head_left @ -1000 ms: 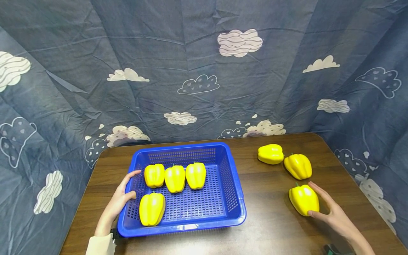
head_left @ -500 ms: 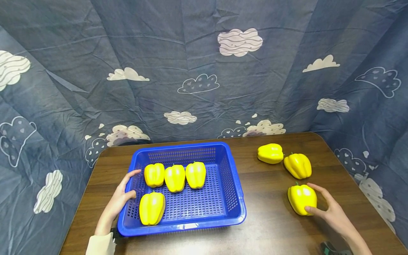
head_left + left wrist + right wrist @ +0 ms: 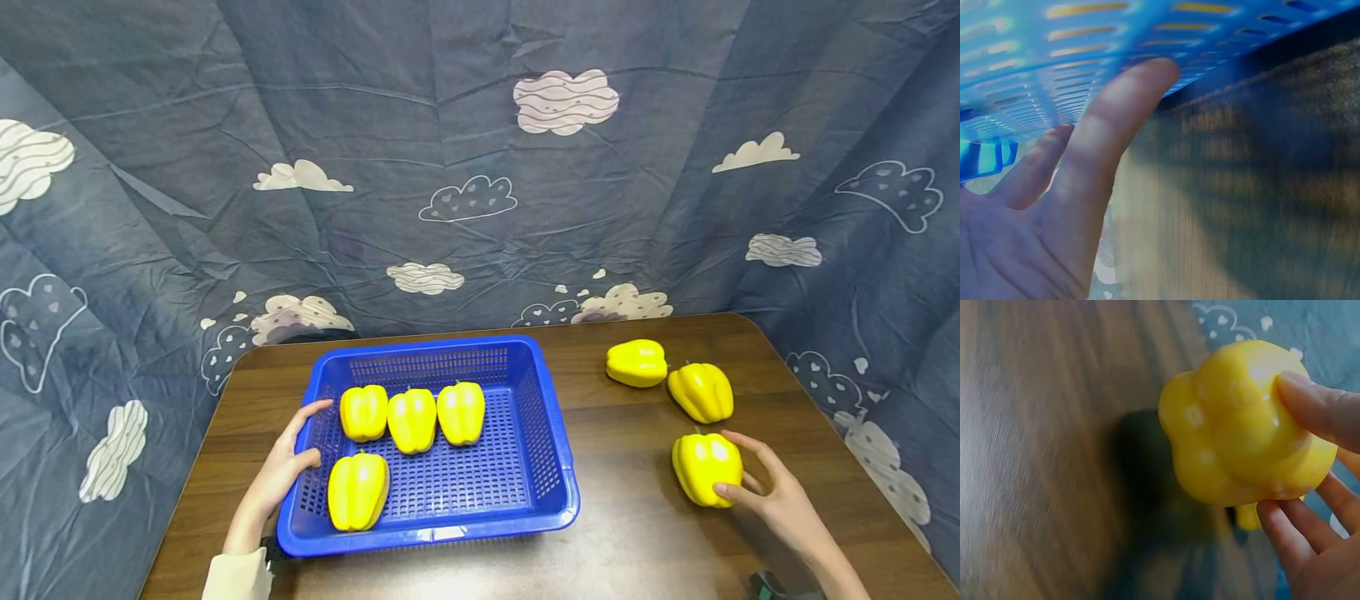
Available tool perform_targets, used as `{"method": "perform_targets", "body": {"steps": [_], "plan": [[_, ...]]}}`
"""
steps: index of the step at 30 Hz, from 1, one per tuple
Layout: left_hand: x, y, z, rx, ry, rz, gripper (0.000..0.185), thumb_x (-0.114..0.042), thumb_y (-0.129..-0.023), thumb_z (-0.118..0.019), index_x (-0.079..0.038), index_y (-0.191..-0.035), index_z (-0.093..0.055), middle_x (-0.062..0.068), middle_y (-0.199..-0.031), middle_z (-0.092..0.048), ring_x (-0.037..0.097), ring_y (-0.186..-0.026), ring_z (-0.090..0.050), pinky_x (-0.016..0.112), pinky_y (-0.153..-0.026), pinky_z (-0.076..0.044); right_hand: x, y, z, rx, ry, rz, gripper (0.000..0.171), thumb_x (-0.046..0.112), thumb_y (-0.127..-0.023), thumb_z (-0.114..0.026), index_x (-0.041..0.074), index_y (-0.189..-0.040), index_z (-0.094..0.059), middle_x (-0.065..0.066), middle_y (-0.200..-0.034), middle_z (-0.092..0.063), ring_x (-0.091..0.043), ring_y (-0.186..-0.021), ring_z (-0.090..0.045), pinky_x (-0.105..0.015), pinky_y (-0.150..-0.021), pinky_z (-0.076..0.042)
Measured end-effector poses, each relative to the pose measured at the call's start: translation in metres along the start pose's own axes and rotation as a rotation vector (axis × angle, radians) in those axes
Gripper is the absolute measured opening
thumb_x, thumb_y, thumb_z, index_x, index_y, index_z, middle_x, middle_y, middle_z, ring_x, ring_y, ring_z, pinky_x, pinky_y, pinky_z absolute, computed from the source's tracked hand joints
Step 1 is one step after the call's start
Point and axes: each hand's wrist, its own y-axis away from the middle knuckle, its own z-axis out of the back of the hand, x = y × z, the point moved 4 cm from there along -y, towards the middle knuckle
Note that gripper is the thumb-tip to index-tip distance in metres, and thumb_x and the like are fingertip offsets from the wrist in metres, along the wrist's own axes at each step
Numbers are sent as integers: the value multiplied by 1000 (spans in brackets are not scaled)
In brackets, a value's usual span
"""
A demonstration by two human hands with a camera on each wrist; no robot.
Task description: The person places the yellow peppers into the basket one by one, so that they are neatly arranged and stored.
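Right hand (image 3: pixel 776 500) curls thumb and fingers round the nearest yellow pepper (image 3: pixel 707 468) on the desk (image 3: pixel 630 533); left hand (image 3: pixel 281 467) rests spread against the blue basket (image 3: pixel 555 467) wall. Smooth and glossy (likely light, stiff, a bit slippery), it wants a broad-side grip. Open desk lies between pepper and basket.

Cloud-printed blue cloth (image 3: pixel 465 167) hangs behind a dark wooden table (image 3: pixel 637 533).
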Motion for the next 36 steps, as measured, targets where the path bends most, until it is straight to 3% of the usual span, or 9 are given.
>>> {"method": "perform_targets", "body": {"steps": [3, 5, 7, 13, 27, 36], "plan": [[0, 0, 0, -4, -8, 1, 70, 13, -77, -41, -5, -144, -30, 31, -141, -31, 43, -107, -45, 34, -77, -49, 13, -2, -3, 10, -31, -9, 70, 4, -88, -66, 11, -148, -31, 15, -141, -28, -5, -110, -50, -19, -76, -48], [-1, 0, 0, -5, -12, 1, 70, 13, -77, -42, -5, -144, -30, 30, -141, -31, 42, -108, -45, 34, -77, -49, 25, -4, -6, 4, -45, 12, 69, 4, -87, -66, 12, -147, -33, 13, -142, -29, 7, -104, -47, -20, -76, -49], [-1, 0, 0, -7, -14, 0, 70, 13, -76, -42, -5, -143, -30, 30, -141, -31, 42, -108, -44, 34, -77, -49, 37, -7, -10, 0, -69, 34, 69, 2, -86, -66, 12, -147, -34, 14, -142, -30, 7, -103, -49, -20, -75, -49], [-1, 0, 0, -10, -18, 4, 71, 12, -76, -42, -5, -144, -30, 29, -143, -30, 43, -110, -43, 33, -77, -49, 73, -20, -28, 7, -142, 103, 69, -3, -84, -67, 10, -145, -38, 14, -139, -34, 4, -104, -54, -22, -76, -50], [-1, 1, 0, -3, -5, 26, 70, 11, -79, -43, -7, -145, -29, 28, -145, -27, 44, -112, -43, 36, -78, -49, 138, -48, -73, 87, -215, 222, 66, -3, -79, -72, 2, -139, -43, -11, -138, -41, -4, -120, -46, -17, -90, -42], [-1, 1, 0, 0, 3, 45, 70, 10, -80, -43, -8, -146, -28, 28, -147, -25, 46, -114, -42, 43, -80, -48, 165, -59, -101, 134, -231, 226, 67, 4, -79, -74, 7, -140, -45, -9, -139, -44, -17, -125, -44, -23, -92, -43]]}}
